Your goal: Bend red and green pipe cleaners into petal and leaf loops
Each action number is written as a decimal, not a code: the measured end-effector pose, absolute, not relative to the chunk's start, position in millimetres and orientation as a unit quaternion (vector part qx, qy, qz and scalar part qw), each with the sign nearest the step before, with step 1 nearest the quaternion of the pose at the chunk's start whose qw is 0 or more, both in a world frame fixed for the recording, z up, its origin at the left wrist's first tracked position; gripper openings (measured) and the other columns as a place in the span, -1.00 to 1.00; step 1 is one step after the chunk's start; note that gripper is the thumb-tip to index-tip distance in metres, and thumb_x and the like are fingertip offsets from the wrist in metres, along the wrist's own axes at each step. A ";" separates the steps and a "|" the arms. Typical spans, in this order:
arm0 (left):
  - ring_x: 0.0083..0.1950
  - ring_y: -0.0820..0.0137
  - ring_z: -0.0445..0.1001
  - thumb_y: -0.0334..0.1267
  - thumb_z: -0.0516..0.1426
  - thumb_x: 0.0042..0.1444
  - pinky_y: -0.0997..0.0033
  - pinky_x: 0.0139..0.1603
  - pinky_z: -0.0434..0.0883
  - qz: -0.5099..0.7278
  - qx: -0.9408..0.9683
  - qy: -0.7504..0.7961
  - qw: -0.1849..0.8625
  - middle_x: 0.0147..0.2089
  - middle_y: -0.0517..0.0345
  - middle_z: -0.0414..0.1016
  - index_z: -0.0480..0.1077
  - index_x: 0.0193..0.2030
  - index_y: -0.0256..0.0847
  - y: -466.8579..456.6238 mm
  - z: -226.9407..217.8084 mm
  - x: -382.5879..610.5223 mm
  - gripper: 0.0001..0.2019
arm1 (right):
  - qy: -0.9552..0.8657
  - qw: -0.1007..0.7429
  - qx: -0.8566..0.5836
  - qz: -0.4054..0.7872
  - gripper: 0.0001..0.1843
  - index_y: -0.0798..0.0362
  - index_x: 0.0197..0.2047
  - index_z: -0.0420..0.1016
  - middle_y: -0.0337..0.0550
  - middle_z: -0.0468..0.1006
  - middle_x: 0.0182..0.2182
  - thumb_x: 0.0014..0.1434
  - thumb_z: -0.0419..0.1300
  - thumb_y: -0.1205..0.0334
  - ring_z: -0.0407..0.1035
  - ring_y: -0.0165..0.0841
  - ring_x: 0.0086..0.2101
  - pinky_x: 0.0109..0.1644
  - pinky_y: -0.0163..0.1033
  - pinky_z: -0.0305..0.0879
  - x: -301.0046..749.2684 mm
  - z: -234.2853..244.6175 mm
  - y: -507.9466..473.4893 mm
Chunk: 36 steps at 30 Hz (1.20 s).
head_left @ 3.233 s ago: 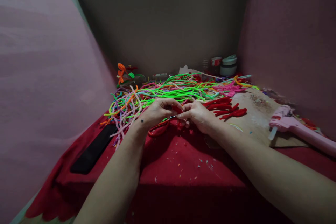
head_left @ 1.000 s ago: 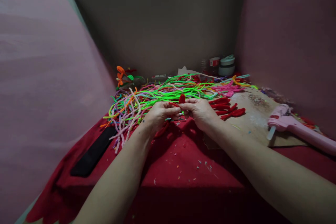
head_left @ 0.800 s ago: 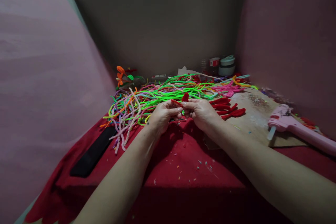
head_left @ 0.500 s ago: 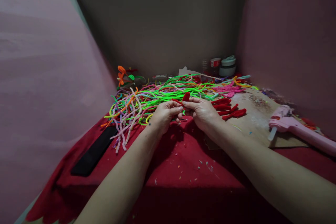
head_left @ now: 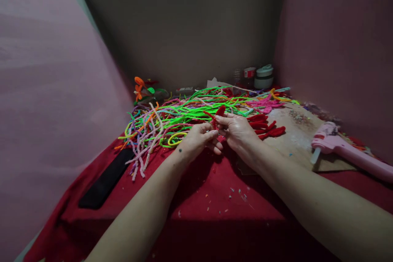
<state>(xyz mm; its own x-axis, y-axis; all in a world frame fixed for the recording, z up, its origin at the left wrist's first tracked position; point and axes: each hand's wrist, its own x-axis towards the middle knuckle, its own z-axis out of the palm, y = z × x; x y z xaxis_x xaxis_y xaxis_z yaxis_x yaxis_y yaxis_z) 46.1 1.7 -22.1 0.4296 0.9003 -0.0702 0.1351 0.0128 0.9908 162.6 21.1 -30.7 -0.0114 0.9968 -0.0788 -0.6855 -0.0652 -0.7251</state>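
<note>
Both hands meet above the red cloth [head_left: 208, 196], in front of a heap of coloured pipe cleaners [head_left: 184, 114]. My left hand [head_left: 198, 141] and my right hand [head_left: 238, 131] each pinch a small red pipe-cleaner piece [head_left: 217, 114] bent into petal-like loops, held between the fingertips. Just right of my right hand lies a cluster of finished red petal shapes [head_left: 265, 127] on a brown board [head_left: 301, 139].
A pink glue gun [head_left: 337, 147] lies on the board at the right. A flat black object [head_left: 102, 178] rests on the cloth at the left. Small jars [head_left: 260, 77] and an orange pipe-cleaner flower [head_left: 139, 86] stand at the back wall. Pink walls close in both sides.
The hands have lifted slightly off the cloth and shifted a little right. The red piece now stands higher between the fingertips. The red-handled scissors seen under the hands earlier no longer show.
</note>
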 end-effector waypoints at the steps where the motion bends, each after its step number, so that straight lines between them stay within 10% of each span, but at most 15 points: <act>1: -0.60 0.41 0.44 -0.16 0.16 -0.04 0.41 -0.49 0.38 0.322 0.626 0.419 0.574 -0.58 0.10 0.46 0.21 -0.43 -0.29 2.0 -21.5 44.7 -0.76 | -0.257 0.634 -0.301 0.664 -0.81 0.12 -0.64 0.28 -0.36 0.25 -0.76 -0.21 0.21 0.52 0.09 -0.58 -0.71 -0.68 -0.43 -0.04 162.7 -30.4 20.9; 18: -0.39 0.49 0.39 -0.30 0.11 0.03 0.50 -0.31 0.31 0.470 0.761 0.447 0.018 -0.42 0.17 0.44 0.43 -0.40 -0.25 10.2 -24.4 37.6 -0.90 | -0.365 0.631 -0.313 0.609 -0.81 0.17 -0.58 0.41 -0.33 0.34 -0.69 -0.34 0.31 0.30 0.12 -0.56 -0.63 -0.53 -0.36 -0.04 160.1 -32.9 18.0; 36: -0.45 0.45 0.36 -0.38 0.02 0.05 0.49 -0.42 0.25 0.348 0.817 0.442 -0.129 -0.47 0.13 0.42 0.33 -0.42 -0.26 11.3 -32.9 34.0 -0.90 | -0.402 0.608 -0.342 0.593 -0.79 0.14 -0.68 0.38 -0.35 0.28 -0.75 -0.34 0.32 0.22 0.04 -0.55 -0.66 -0.52 -0.32 -0.04 156.8 -37.8 18.1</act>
<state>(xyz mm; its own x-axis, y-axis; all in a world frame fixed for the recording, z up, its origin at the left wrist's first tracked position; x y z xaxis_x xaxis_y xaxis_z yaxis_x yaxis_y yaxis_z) 34.0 11.3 -32.9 0.3669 0.6317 0.6829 0.8119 -0.5758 0.0964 156.8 18.1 -37.8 -0.0269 0.9962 0.0829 -0.4470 0.0622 -0.8924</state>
